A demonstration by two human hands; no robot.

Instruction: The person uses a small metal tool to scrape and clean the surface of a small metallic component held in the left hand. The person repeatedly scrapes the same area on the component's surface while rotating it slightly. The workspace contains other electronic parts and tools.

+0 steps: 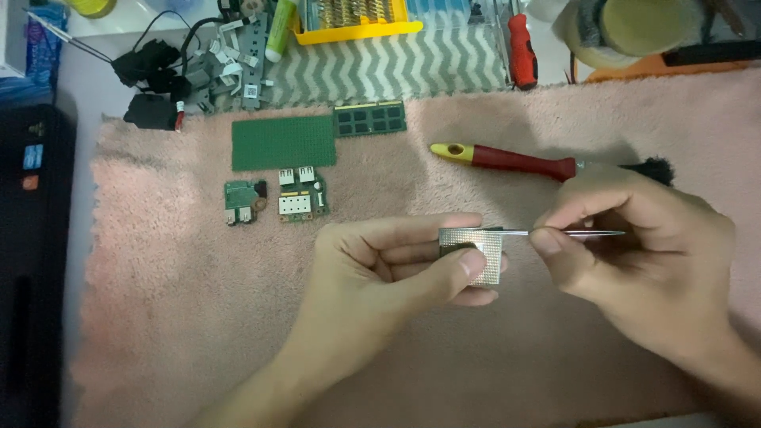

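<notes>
Square chip (476, 252) with gridded pin face, pinched between thumb and fingers of left hand (388, 269), held above the pink towel (174, 317) near the surface's middle. Right hand (642, 261) pinches thin metal tweezers (555, 233), tip touching chip's top edge. Red-handled screwdriver (515, 161) lies behind; small green boards (301, 194) toward far-left corner.

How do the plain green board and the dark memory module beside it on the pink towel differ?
The plain green board is larger and a uniform light green, with no visible parts; the memory module is smaller, narrower and darker, carrying a row of black chips. The green board lies lower on the pink towel; the memory module sits at its upper right corner, near the towel's top edge. Both are flat, rectangular, and away from both hands.
</notes>
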